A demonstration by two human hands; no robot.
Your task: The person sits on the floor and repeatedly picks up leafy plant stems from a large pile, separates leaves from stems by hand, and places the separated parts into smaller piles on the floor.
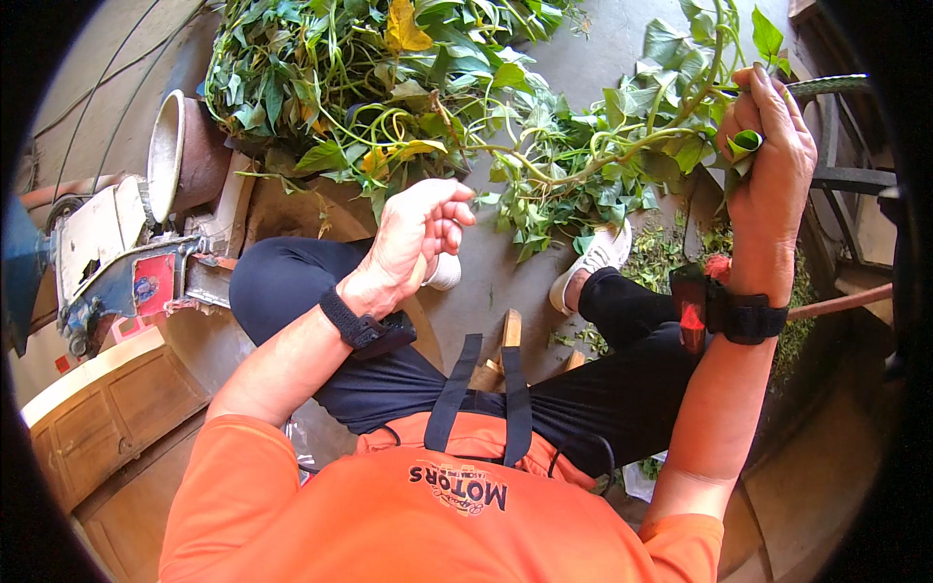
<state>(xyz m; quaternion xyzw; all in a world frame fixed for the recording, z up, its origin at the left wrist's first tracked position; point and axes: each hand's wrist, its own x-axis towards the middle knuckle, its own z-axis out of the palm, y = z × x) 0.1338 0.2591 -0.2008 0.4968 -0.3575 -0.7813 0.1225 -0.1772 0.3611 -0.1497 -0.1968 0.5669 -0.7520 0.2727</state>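
My right hand (773,138) is raised at the upper right, its fingers closed on a leafy green vine (627,154). A curled leaf (745,144) shows against its palm. From there the vine's thick stem sags leftward over a smaller heap of leaves between my feet. My left hand (419,233) hovers above my left knee side, fingers loosely curled, with nothing visible in it; the inside of its grasp is partly hidden. Just beyond it lies a large pile of leafy vines (291,80), with some yellow leaves among the green.
A reddish-brown pot (200,157) and a blue metal machine part (109,270) stand on the left. Wooden panels (124,415) are at the lower left. Chopped greenery (656,251) lies by my right foot, and a dark metal frame (853,178) stands at the right. A wooden piece (512,328) shows between my legs.
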